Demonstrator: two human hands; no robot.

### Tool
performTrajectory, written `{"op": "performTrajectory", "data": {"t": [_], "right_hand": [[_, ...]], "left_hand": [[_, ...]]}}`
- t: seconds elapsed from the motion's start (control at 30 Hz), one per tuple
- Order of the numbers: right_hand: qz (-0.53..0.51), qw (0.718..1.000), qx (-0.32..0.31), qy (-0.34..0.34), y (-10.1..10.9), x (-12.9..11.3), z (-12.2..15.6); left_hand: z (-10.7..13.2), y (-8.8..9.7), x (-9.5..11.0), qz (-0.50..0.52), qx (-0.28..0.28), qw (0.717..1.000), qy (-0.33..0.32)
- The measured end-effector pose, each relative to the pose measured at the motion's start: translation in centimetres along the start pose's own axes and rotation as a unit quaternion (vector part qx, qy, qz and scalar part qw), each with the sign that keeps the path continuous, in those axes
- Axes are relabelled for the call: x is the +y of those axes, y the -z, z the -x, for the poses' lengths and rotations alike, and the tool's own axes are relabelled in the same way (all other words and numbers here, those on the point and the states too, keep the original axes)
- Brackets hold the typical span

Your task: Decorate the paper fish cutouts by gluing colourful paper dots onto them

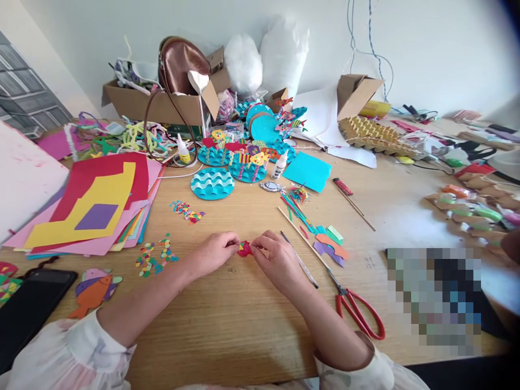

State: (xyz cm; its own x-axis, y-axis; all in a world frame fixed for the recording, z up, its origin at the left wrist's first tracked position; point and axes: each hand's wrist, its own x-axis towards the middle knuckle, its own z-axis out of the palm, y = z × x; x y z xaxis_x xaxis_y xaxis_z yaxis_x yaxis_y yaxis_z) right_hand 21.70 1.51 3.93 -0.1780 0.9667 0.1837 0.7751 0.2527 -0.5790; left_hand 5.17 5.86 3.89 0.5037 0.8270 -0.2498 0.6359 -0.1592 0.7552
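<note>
My left hand (215, 251) and my right hand (274, 259) meet over the middle of the wooden table (252, 319). Both pinch a small red paper piece (244, 248) with coloured dots on it, held between the fingertips just above the tabletop. Fingers of both hands are curled closed on it. A thin pencil (299, 261) lies just right of my right hand. Small heaps of coloured paper bits (156, 257) lie to the left of my left hand.
Red-handled scissors (357, 309) lie at the right front. Stacked coloured paper sheets (97, 206) sit at left, a paper fish (94, 290) and a black phone (30, 309) at the left front. Blue wave discs (212, 183), glue bottles (279, 165) and cardboard boxes (162, 103) crowd the back.
</note>
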Motion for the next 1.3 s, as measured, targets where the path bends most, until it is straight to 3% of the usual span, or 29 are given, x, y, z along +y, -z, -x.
{"op": "performTrajectory", "data": {"t": [0.2, 0.33, 0.5, 0.83, 0.93, 1.03, 1.13, 1.3], "right_hand": [[0.004, 1.000, -0.002, 0.029, -1.2, 0.6, -0.3], [0.032, 0.996, 0.028, 0.077, -1.4, 0.7, 0.2], [0.090, 0.985, 0.053, 0.139, -1.1, 0.5, 0.5], [0.119, 0.971, 0.074, 0.196, -1.2, 0.7, 0.5], [0.100, 0.974, 0.069, 0.189, -1.2, 0.7, 0.5], [0.068, 0.981, 0.072, 0.166, -1.3, 0.9, 0.6], [0.062, 0.985, 0.061, 0.152, -1.6, 1.0, 0.6], [0.087, 0.983, 0.029, 0.157, -2.2, 1.3, 0.5]], "left_hand": [[-0.6, 0.0, -0.2, -0.022, -0.017, 1.000, 0.002], [-0.5, 0.0, -0.5, 0.079, -0.042, 0.996, 0.029], [0.2, 0.3, 0.3, 0.235, -0.096, 0.963, 0.093], [0.4, 0.4, 0.4, 0.303, -0.130, 0.939, 0.103], [0.4, 0.3, 0.2, 0.244, -0.105, 0.960, 0.091], [0.6, 0.3, -0.2, 0.070, 0.023, 0.997, 0.013], [1.1, -0.1, -1.1, -0.073, 0.112, 0.985, -0.107], [1.7, -1.1, -2.6, -0.190, 0.099, 0.952, -0.220]]}}
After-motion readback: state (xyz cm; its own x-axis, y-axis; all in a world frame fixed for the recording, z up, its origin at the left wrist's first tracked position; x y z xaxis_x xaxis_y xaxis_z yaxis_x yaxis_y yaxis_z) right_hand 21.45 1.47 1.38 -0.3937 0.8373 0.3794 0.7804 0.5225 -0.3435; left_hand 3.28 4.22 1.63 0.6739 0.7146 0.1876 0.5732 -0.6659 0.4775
